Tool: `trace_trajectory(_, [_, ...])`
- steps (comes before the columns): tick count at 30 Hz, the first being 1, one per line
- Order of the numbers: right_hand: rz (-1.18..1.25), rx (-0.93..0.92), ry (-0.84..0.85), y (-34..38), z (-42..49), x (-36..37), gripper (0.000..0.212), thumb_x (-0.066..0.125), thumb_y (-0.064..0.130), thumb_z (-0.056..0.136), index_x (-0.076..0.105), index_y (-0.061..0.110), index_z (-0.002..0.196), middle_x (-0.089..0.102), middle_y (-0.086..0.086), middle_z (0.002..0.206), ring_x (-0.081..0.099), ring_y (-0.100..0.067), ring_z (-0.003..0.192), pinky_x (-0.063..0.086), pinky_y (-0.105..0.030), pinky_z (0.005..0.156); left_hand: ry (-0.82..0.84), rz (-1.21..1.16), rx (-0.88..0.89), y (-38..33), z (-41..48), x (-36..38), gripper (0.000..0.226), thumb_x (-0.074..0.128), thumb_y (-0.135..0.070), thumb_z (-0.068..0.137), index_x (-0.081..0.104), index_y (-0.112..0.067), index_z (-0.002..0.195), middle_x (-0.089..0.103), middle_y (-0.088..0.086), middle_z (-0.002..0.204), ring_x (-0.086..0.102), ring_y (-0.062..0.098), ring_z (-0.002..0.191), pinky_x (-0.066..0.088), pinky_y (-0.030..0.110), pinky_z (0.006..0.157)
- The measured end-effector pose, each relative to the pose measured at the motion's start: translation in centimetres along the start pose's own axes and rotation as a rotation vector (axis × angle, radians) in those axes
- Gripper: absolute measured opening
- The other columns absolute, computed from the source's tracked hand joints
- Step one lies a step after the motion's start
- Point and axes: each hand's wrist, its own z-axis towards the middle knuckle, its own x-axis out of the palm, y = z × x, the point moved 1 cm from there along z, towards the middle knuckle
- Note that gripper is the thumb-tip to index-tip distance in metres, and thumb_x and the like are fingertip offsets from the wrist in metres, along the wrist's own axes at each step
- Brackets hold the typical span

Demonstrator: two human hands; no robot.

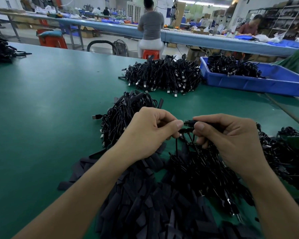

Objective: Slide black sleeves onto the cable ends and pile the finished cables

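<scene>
Sleeving step, I judge: left hand (pixel 150 130) pinches the cable end (pixel 186 121), right hand (pixel 231 135) at 3 o'clock pinches a black sleeve (pixel 205 123) (ends nearly meeting); next, align and push.

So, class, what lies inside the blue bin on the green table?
The blue bin holds a heap of black coiled cables at its left end. Its near wall hides the floor, so what lies beneath the heap cannot be seen.

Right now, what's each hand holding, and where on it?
Left hand pinches the cable end at its tip; right hand pinches the black sleeve near its mouth.
</scene>
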Motion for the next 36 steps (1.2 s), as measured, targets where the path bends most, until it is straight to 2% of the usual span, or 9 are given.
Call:
trace_trajectory(2, [0.004,0.007,0.005,0.1,0.0,-0.1,0.013,0.073,0.026,0.076,0.079,0.026,0.088,0.074,-0.008,0.072,0.067,-0.014,0.055,0.053,-0.019,0.052,0.001,0.014,0.017,0.1,0.0,0.0,0.018,0.068,-0.03,0.095,0.074,-0.019,0.081,0.074,0.005,0.072,0.066,0.042,0.07,0.056,0.057,0.066])
trace_trajectory(6, [0.011,0.035,0.051,0.1,0.1,-0.3,0.016,0.074,0.026,0.073,0.081,0.028,0.087,0.074,-0.009,0.073,0.067,-0.014,0.057,0.054,-0.02,0.055,0.025,0.074,0.065,0.0,0.1,0.0,0.016,0.068,-0.028,0.095,0.071,-0.024,0.079,0.074,-0.008,0.072,0.059,0.022,0.052,0.051,0.032,0.052])
trace_trajectory(9, [-0.023,0.023,0.084,0.0,0.0,-0.3,0.016,0.074,0.025,0.074,0.08,0.03,0.088,0.075,-0.006,0.072,0.067,-0.012,0.056,0.054,-0.018,0.056,0.07,0.079,0.069,0.0,0.1,0.1,0.016,0.067,-0.027,0.095,0.071,-0.024,0.08,0.073,-0.01,0.073,0.064,0.032,0.06,0.052,0.037,0.055])
trace_trajectory(14, [-0.064,-0.004,0.069,0.0,0.0,-0.1,0.025,0.075,0.029,0.076,0.077,0.033,0.101,0.075,0.002,0.073,0.067,-0.009,0.058,0.053,-0.017,0.058,0.077,0.133,0.086,0.0,0.1,0.2,0.02,0.065,-0.029,0.096,0.071,-0.026,0.078,0.072,-0.002,0.069,0.058,0.03,0.054,0.048,0.038,0.05])
trace_trajectory(18, [-0.063,-0.041,-0.126,0.2,0.1,0.5,0.039,0.08,0.028,0.074,0.068,0.031,0.112,0.076,0.004,0.081,0.072,-0.012,0.064,0.055,-0.017,0.059,0.039,0.12,0.08,-0.2,0.0,0.4,0.018,0.066,-0.028,0.096,0.073,-0.027,0.08,0.073,-0.004,0.072,0.063,0.031,0.059,0.053,0.045,0.055])
trace_trajectory(21, [-0.023,-0.078,-0.266,0.3,0.1,1.3,0.029,0.081,0.021,0.077,0.069,0.027,0.103,0.077,0.007,0.081,0.073,-0.011,0.067,0.055,-0.016,0.061,0.018,0.098,0.067,-0.4,-0.2,0.6,0.016,0.066,-0.028,0.096,0.074,-0.027,0.082,0.074,-0.007,0.076,0.067,0.039,0.07,0.055,0.052,0.06])
trace_trajectory(24, [-0.019,-0.114,-0.315,0.4,-0.1,2.4,0.029,0.078,0.017,0.083,0.069,0.029,0.108,0.077,0.01,0.085,0.074,-0.01,0.073,0.058,-0.02,0.068,-0.017,0.071,0.064,-0.5,-0.3,0.8,0.017,0.065,-0.029,0.096,0.075,-0.026,0.082,0.074,0.002,0.074,0.066,0.041,0.068,0.055,0.054,0.059])
trace_trajectory(28, [-0.015,-0.139,-0.334,0.6,-0.4,3.4,0.04,0.078,0.017,0.085,0.066,0.035,0.119,0.077,0.009,0.092,0.075,-0.011,0.081,0.06,-0.025,0.074,-0.085,-0.001,0.082,-0.5,-0.4,1.2,0.013,0.066,-0.022,0.097,0.076,-0.023,0.088,0.075,-0.009,0.074,0.07,0.022,0.065,0.058,0.042,0.06])
trace_trajectory(36, [-0.038,-0.163,-0.276,1.0,-0.6,3.9,0.048,0.075,0.008,0.087,0.063,0.039,0.122,0.075,0.011,0.091,0.073,-0.007,0.082,0.056,-0.015,0.072,-0.142,-0.085,0.121,-0.3,-0.6,2.1,0.012,0.066,-0.016,0.096,0.076,-0.017,0.089,0.075,-0.008,0.076,0.072,0.002,0.072,0.055,0.018,0.065])
